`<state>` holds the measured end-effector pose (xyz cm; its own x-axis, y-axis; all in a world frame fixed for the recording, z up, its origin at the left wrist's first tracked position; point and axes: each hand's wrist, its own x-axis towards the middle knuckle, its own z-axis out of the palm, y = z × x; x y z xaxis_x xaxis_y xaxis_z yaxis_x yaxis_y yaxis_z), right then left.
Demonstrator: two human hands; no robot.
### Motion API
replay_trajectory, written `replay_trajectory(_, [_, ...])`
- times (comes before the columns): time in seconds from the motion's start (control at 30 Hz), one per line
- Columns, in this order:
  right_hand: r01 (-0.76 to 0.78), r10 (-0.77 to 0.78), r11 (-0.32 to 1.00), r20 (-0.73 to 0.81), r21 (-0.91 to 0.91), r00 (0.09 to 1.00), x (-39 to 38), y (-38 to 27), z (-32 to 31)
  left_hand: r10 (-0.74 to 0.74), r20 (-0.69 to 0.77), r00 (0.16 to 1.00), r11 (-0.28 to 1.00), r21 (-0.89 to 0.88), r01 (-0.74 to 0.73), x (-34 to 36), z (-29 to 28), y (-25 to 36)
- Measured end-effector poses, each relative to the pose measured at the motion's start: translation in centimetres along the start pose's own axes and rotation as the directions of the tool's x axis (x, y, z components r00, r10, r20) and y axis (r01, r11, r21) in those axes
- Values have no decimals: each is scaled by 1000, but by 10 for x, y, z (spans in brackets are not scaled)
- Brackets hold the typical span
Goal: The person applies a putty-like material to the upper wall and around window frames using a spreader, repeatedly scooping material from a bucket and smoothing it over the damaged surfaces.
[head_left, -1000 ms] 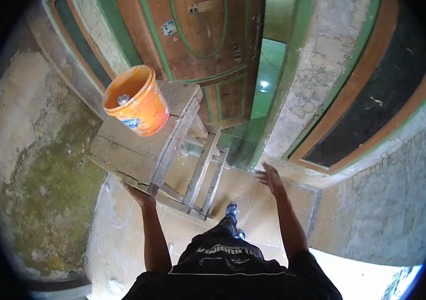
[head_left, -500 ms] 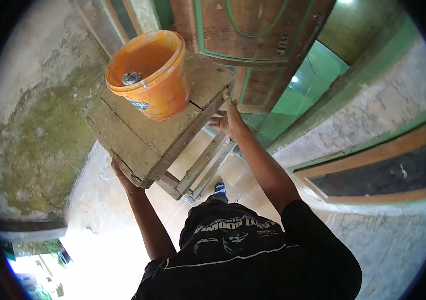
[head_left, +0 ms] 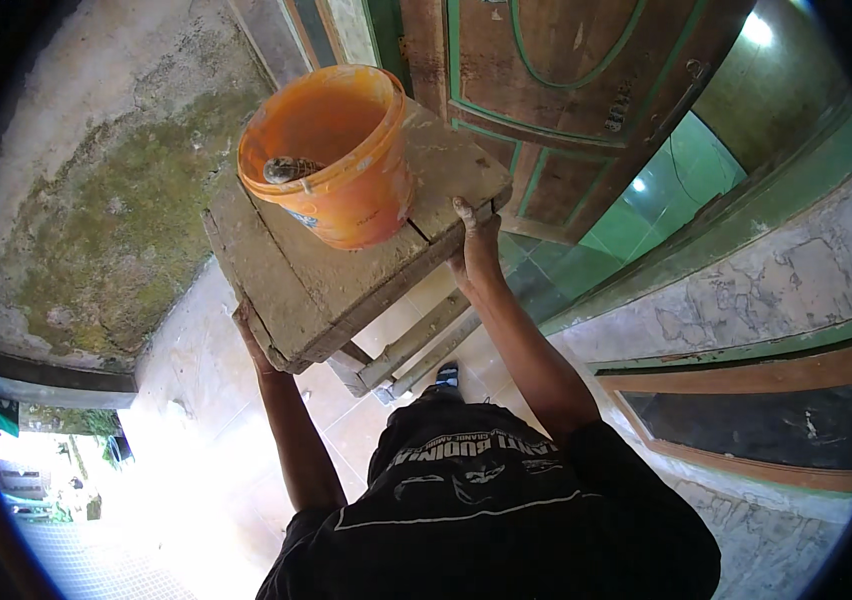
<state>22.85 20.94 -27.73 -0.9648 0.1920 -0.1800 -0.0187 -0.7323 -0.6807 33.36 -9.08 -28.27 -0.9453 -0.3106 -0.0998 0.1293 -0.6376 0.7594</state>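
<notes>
A mud-stained wooden stool [head_left: 311, 295] with a plank top and legs below is in front of me. My left hand [head_left: 252, 335] is closed on its near left edge, fingers mostly hidden beneath. On the right side, my right hand [head_left: 476, 245] holds the edge, thumb on top and fingers underneath. An orange plastic bucket [head_left: 361, 210], smeared with pale residue, stands upright on the stool top. Inside the bucket, the rounded end of a worn handle [head_left: 291, 169] shows near the rim; the rest of that tool is hidden.
A brown wooden door [head_left: 556, 110] with green trim stands ahead, beside green floor tiles [head_left: 661, 215]. Along the left runs a mossy, stained wall [head_left: 126, 220]. A wood-framed dark window [head_left: 756, 420] is set in the rough wall at right. Pale floor tiles [head_left: 346, 410] lie under me.
The whole view has shifted, with door, stool and bucket now farther right in it. My right hand's fingers have gone farther under the stool edge. The handle in the bucket shows more of its length.
</notes>
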Motion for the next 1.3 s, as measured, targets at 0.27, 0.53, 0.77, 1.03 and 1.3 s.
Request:
replay_trajectory(0.27, [-87, 84, 994, -52, -62, 995, -20, -26, 6, -13, -11, 1000, 1000, 28, 13, -12, 11, 8])
replay_trajectory(0.53, [-75, 77, 997, -62, 28, 995, -13, -16, 6, -21, -64, 998, 1000, 13, 22, -5, 8, 6])
replay_trajectory(0.77, [-80, 80, 996, 5, 40, 997, -17, -24, 9, -29, -40, 999, 999, 29, 30, -2, 8, 10])
replay_trajectory(1.03, [-51, 51, 999, -46, 5, 998, -21, -31, 9, -91, -47, 995, 995, -30, 90, -10, 27, 18])
replay_trajectory(1.3, [-55, 55, 998, -3, -28, 999, -19, -33, 10, -79, 60, 995, 993, -82, 84, -15, 27, 17])
